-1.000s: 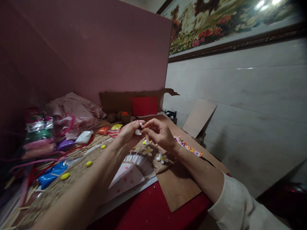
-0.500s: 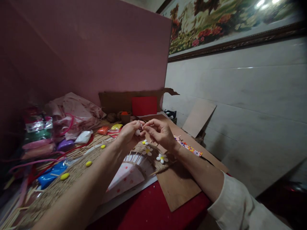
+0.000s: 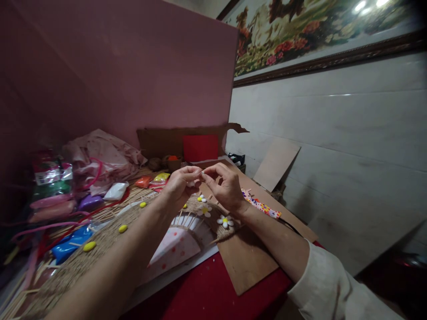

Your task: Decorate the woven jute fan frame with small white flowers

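cluttered red table [image 3: 213, 289], left hand [image 3: 178, 184] and right hand [image 3: 225, 184] pinching white clay [image 3: 191, 182]

Both hands raised together at mid-frame, fingertips meeting: left hand [image 3: 178, 183] curled with thumb and forefinger pinched, right hand [image 3: 225, 184] facing it, fingers bent and pinched at the same spot. Left forearm bare, stretching up from the lower left. Right forearm angled in from the lower right, pale sleeve pushed back toward the elbow.
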{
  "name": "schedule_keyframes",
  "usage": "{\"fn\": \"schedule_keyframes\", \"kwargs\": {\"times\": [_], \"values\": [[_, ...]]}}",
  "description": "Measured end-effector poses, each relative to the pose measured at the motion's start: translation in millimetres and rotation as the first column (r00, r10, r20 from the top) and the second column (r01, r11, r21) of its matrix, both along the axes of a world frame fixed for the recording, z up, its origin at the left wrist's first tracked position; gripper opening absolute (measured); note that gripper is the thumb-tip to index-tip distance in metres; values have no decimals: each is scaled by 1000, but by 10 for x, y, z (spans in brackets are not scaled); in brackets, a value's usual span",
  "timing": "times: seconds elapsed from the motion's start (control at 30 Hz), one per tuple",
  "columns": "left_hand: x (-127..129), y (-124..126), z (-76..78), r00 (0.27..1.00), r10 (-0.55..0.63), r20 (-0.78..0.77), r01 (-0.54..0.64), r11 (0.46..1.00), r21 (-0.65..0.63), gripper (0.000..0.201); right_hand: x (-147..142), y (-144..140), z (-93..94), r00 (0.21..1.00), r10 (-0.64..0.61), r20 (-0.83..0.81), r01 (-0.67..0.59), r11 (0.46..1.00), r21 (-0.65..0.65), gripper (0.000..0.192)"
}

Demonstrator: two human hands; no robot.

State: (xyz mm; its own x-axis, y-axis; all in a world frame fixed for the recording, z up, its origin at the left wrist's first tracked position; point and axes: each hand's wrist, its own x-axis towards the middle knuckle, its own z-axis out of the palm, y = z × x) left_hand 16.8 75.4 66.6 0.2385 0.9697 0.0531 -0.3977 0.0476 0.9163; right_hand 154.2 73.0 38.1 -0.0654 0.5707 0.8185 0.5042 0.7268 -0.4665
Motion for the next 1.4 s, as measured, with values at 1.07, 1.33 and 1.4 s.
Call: {"fn": "schedule_keyframes", "kwargs": {"times": [1.07,1.33,1.4], "values": [[1,-29,47,975,139,-172,-108,978,180,11,52,31,-26,994,-15,111,13,1000,19,8],[22,0,-12,960,166,-224,-117,969,219,6,16,45,-53,998,39,54,-38,999,-35,2],[32,9,-32,959,162,-231,-109,968,226,5,2,50,-63,997,80,-13,-81,993,-90,1]]}}
